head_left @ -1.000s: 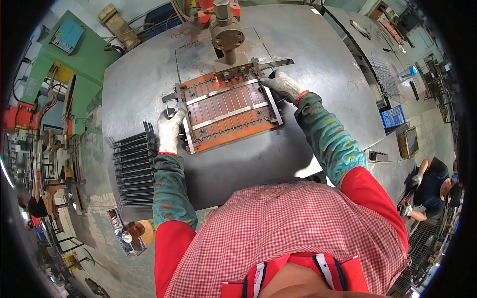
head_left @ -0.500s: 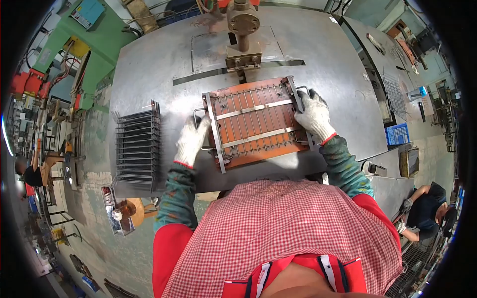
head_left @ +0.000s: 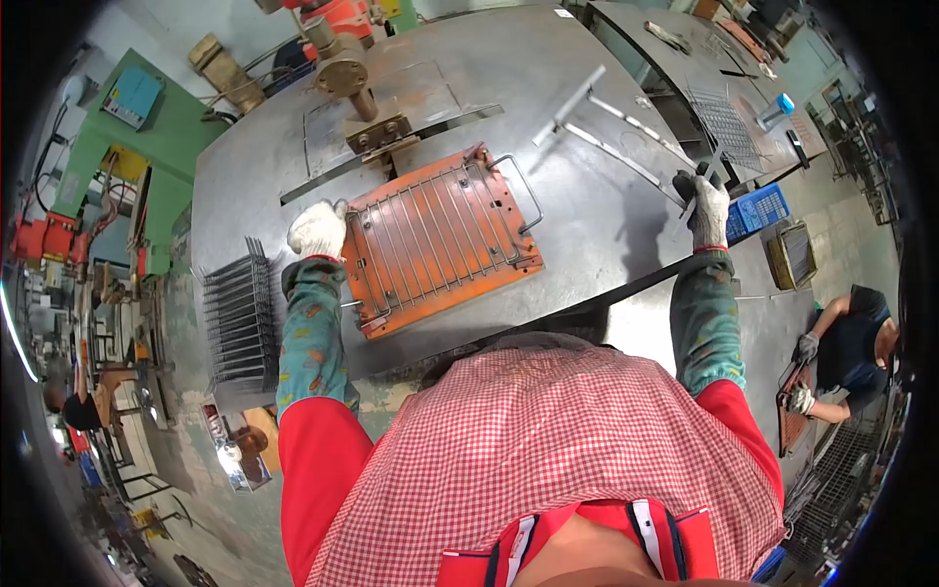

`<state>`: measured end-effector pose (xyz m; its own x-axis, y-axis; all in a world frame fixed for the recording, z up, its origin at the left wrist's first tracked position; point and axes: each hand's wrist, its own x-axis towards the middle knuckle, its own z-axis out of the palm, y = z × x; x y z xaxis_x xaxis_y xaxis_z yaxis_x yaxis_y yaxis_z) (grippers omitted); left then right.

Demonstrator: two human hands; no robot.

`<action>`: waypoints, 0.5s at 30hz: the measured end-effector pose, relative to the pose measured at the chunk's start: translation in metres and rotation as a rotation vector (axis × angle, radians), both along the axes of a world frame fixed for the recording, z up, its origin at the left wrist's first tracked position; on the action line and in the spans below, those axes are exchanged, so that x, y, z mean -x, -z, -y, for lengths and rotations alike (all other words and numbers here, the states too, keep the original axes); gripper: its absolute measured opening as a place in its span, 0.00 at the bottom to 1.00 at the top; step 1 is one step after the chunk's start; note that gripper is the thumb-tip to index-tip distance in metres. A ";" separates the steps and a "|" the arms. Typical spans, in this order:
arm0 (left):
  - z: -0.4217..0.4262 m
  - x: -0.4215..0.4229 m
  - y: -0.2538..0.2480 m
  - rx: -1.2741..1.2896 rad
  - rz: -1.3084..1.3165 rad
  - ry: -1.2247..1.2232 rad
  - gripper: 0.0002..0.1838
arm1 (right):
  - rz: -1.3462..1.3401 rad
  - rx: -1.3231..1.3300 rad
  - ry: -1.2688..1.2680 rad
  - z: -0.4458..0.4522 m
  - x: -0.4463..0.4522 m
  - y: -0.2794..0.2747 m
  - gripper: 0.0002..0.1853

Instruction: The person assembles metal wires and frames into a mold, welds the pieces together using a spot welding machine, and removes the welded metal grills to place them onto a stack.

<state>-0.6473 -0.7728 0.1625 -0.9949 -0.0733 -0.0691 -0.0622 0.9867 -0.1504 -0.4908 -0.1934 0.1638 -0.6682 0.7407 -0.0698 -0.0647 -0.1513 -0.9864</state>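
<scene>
On the metal table [head_left: 528,59], an orange plate [head_left: 430,301] bearing a wire grid [head_left: 428,233] is set near the front edge; wire racks [head_left: 238,323] are stacked by the left edge. A metal frame [head_left: 618,160] is clamped in the right hand [head_left: 709,210] toward the right edge, its near end hidden; carrying seems under way, calling for clearance. Whether anything is gripped by the left hand [head_left: 318,230], beside the plate, cannot be told.
</scene>
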 end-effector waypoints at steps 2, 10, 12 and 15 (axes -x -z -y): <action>0.008 0.002 0.011 -0.030 -0.077 0.038 0.26 | 0.223 -0.129 0.059 -0.064 0.008 0.068 0.22; 0.003 -0.018 0.030 -0.439 -0.371 -0.133 0.21 | 0.289 -1.227 -0.096 0.139 0.054 0.037 0.34; 0.007 -0.018 0.035 -0.587 -0.465 -0.117 0.19 | 0.453 -1.011 -0.468 0.209 0.074 0.010 0.31; 0.003 -0.017 0.029 -0.774 -0.608 -0.108 0.18 | 0.520 -1.042 -0.677 0.250 0.102 0.023 0.26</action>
<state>-0.6306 -0.7762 0.1334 -0.8677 -0.3156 0.3840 -0.0105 0.7840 0.6207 -0.5931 -0.4439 0.1409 -0.9894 0.1409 -0.0356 0.1373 0.8253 -0.5478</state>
